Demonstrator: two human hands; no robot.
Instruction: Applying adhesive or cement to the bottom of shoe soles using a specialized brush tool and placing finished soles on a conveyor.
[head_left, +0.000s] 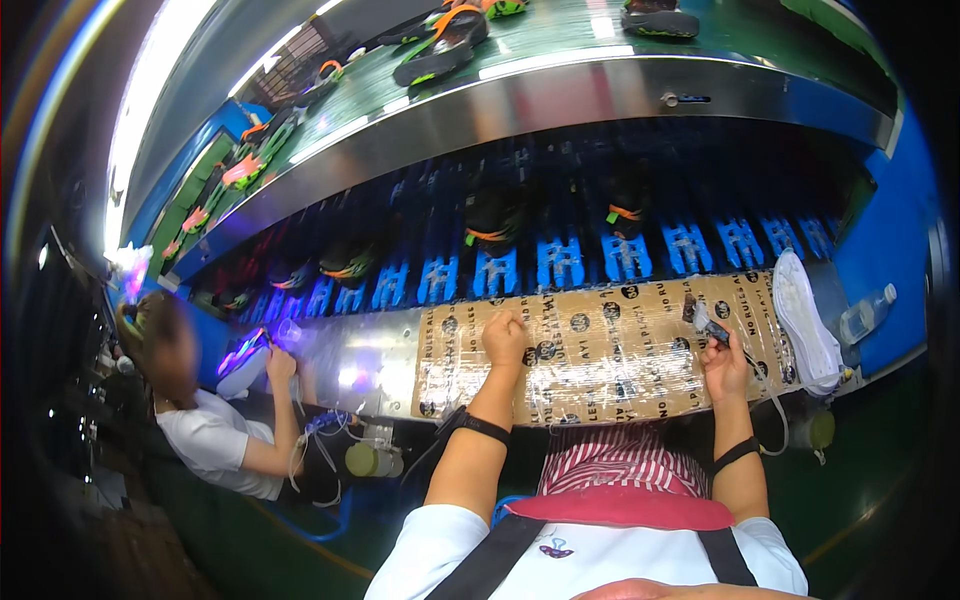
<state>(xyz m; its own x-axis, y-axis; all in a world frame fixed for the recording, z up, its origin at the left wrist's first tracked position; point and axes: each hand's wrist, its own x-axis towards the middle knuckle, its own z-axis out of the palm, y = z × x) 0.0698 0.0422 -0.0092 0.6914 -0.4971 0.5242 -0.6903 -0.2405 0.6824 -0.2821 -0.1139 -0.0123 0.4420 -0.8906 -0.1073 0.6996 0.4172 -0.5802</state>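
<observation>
My right hand (725, 368) is closed around a dark-handled brush (712, 328) at the right part of the cardboard sheet. Its brown tip points up and left, and a pale thin hose (776, 404) runs from it down past the front edge of the bench. Farther left, my left hand (504, 338) is curled into a fist over the cardboard, with nothing showing in it. The cardboard sheet (630, 365), printed and covered in shiny clear film, lies on the bench under both hands.
A white shoe-shaped piece (797, 320) and a clear bottle (868, 314) are at the right. Behind run blue holders (560, 262), some bearing dark shoes (495, 215). Above is a green conveyor (560, 45) with shoe parts. At left, a co-worker (215, 430) holds a shoe piece.
</observation>
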